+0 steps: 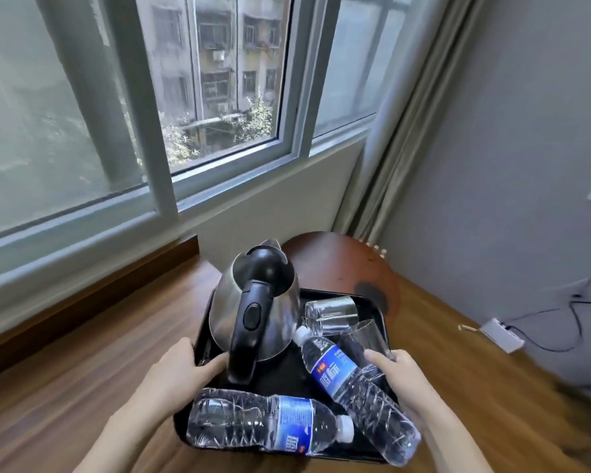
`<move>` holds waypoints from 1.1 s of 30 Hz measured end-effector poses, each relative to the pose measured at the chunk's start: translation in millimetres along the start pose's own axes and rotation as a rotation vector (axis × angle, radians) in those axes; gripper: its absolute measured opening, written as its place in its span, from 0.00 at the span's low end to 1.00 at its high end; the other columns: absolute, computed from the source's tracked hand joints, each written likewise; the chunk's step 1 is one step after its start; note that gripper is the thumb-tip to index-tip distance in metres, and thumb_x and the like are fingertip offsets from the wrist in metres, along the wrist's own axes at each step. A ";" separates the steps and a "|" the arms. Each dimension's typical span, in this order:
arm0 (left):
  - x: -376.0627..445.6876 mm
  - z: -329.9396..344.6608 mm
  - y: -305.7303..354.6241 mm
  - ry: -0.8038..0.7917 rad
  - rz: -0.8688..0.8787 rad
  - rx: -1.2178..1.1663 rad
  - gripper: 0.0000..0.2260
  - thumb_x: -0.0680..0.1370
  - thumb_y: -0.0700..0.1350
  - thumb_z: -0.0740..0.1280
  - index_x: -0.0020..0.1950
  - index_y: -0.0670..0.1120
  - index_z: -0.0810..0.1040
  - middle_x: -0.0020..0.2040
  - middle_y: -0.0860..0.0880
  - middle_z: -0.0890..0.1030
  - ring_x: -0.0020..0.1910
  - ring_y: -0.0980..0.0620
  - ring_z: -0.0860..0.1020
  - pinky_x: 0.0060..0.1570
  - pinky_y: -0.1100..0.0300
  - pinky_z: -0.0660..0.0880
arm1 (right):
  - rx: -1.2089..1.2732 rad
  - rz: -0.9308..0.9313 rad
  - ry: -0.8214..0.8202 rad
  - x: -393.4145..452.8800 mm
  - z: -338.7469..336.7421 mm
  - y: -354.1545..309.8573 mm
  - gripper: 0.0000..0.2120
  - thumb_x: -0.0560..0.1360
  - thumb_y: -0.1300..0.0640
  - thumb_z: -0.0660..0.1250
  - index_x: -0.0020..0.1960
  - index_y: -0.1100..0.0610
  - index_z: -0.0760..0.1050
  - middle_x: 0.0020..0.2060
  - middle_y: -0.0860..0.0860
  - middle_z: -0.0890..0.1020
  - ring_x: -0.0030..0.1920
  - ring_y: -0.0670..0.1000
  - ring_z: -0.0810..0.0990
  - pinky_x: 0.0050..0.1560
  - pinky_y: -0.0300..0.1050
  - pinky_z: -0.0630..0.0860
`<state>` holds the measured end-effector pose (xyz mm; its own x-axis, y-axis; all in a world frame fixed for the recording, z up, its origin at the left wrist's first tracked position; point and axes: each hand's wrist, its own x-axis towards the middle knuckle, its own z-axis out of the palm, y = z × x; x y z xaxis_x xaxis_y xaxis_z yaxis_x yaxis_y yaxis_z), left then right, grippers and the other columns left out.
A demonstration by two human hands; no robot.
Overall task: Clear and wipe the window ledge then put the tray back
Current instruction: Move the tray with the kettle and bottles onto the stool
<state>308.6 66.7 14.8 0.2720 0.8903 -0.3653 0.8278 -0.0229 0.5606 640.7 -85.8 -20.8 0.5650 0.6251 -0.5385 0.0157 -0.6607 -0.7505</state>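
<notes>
1. Currently, the black tray [376, 303] is carried in mid-air above the wooden floor [82, 353], below and in front of the window ledge [239, 199]. Judged step: either clearing the tray off the ledge or returning it; which one cannot be told.
2. Grip state: the left hand [174, 370] grips the tray's left edge, thumb lying over the rim. The right hand [403, 380] grips the tray's right edge, thumb over the rim near the toppled glass.
3. Load on the tray: a steel kettle [253, 302] stands upright at the tray's far left, its handle toward the person and its spout toward the window. Two glasses [331, 314] lie on their sides at the tray's far right.
4. One water bottle [263, 426] lies along the tray's near edge, long axis left to right, cap to the right. A second bottle [352, 387] lies diagonally, cap toward the kettle, base overhanging the tray's near right corner.
5. Next move, as judged: keep the tray level. The loose bottles can roll, and the overhanging one could slip off.
</notes>
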 end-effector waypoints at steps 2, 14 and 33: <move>29.8 5.2 24.9 -0.004 0.016 0.000 0.23 0.72 0.67 0.66 0.42 0.47 0.68 0.40 0.51 0.77 0.36 0.51 0.72 0.33 0.56 0.64 | -0.007 0.017 0.033 36.9 -18.5 -1.7 0.33 0.65 0.33 0.75 0.55 0.59 0.75 0.50 0.58 0.84 0.51 0.56 0.84 0.57 0.60 0.79; 189.2 91.1 149.7 -0.024 -0.080 -0.034 0.25 0.70 0.69 0.65 0.45 0.47 0.70 0.46 0.50 0.79 0.44 0.49 0.78 0.40 0.55 0.70 | -0.032 -0.002 -0.014 227.8 -110.6 -59.0 0.22 0.73 0.42 0.73 0.55 0.57 0.72 0.51 0.56 0.83 0.52 0.56 0.83 0.57 0.60 0.78; 358.7 237.6 199.7 0.045 -0.328 -0.112 0.23 0.70 0.67 0.68 0.44 0.48 0.68 0.46 0.51 0.77 0.43 0.51 0.76 0.40 0.56 0.69 | -0.196 -0.014 -0.173 503.4 -128.1 -60.7 0.23 0.77 0.45 0.70 0.64 0.57 0.68 0.54 0.50 0.78 0.52 0.47 0.77 0.49 0.49 0.71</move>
<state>688.1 273.4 -180.8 -0.0236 0.8613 -0.5076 0.8076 0.3157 0.4982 1029.9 215.8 -197.3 0.4145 0.6852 -0.5989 0.1915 -0.7090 -0.6787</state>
